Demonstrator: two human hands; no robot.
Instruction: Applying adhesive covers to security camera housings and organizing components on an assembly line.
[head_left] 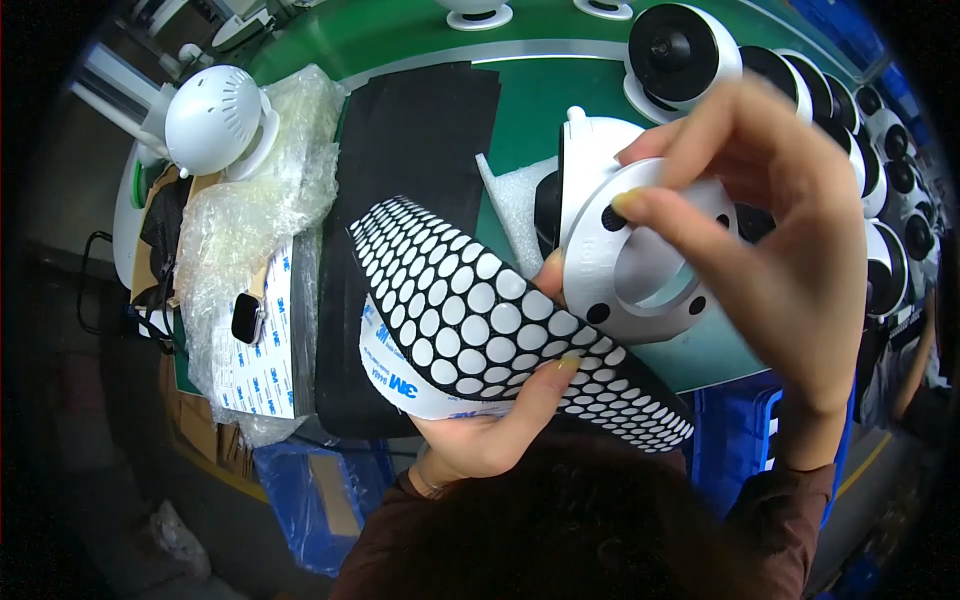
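Observation:
My left hand is closed on a curved black sheet of round white adhesive pads, thumb on top. One fingertip from beneath the sheet reaches the rim of a white camera, which lies on its side. Its ring-shaped base faces me, with black round pads around the central hole. My right hand is bent round the base's upper rim, thumb on the front beside a black pad and index finger at the edge. Motion blurs this hand slightly. A loose corner of printed white backing paper hangs below the sheet.
Finished-looking white cameras with black fronts crowd the right side. Another white camera stands on bubble wrap at left, near a smartwatch and stacked backing sheets. Blue bins sit below the green table's near edge.

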